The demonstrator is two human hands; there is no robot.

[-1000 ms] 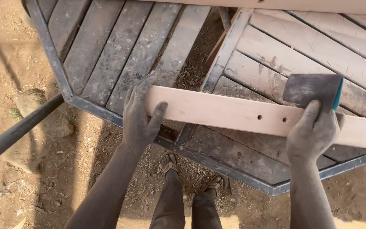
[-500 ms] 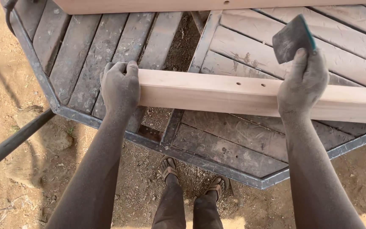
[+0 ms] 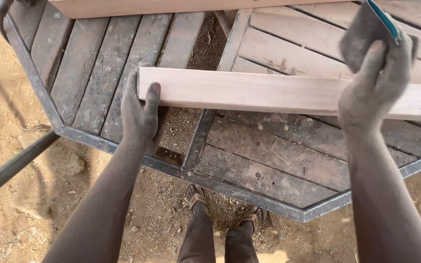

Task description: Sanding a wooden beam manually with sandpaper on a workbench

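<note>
A long pale wooden plank (image 3: 269,92) lies across a table of weathered slats in a metal frame (image 3: 230,187). My left hand (image 3: 140,109) grips the plank's left end, thumb on its top face and fingers wrapped round the end. My right hand (image 3: 373,83) rests on the plank further right and pinches a grey sheet of sandpaper (image 3: 361,31) with a teal edge, held up above the wood.
A second pale board (image 3: 171,7) lies along the table's far edge. A gap between the slats shows dirt below. A dark metal bar (image 3: 10,168) runs out from the frame at the left. My sandalled feet (image 3: 222,212) stand on sandy ground under the table's near edge.
The left hand has shifted from lying over the plank to gripping its end. The right hand has lifted the sandpaper higher off the plank.
</note>
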